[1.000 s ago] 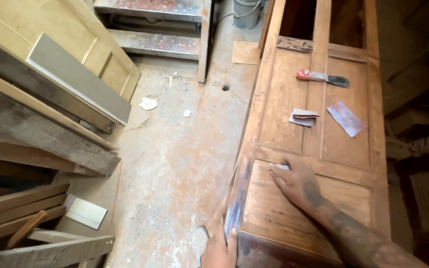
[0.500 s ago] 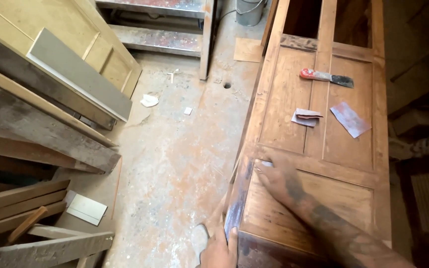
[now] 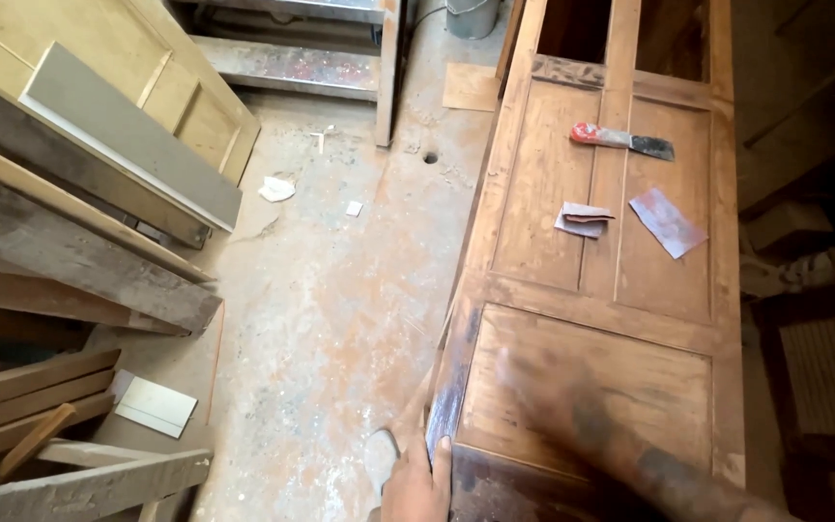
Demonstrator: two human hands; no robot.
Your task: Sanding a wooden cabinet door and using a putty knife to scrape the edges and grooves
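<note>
From the head camera I see my left hand (image 3: 417,483) gripping the near left edge of the wooden door (image 3: 591,290) lying flat. My right hand (image 3: 543,387) is a blur over the lower panel; I cannot tell its grip. Farther along lie a red-handled scraper (image 3: 622,140) and 2 sandpaper pieces (image 3: 584,219).

No packages, labels, signs or screens show anywhere in this workshop view. Nothing on the wooden door panel, the concrete floor or the stacked boards carries a tag, a sticker or any kind of display.
</note>
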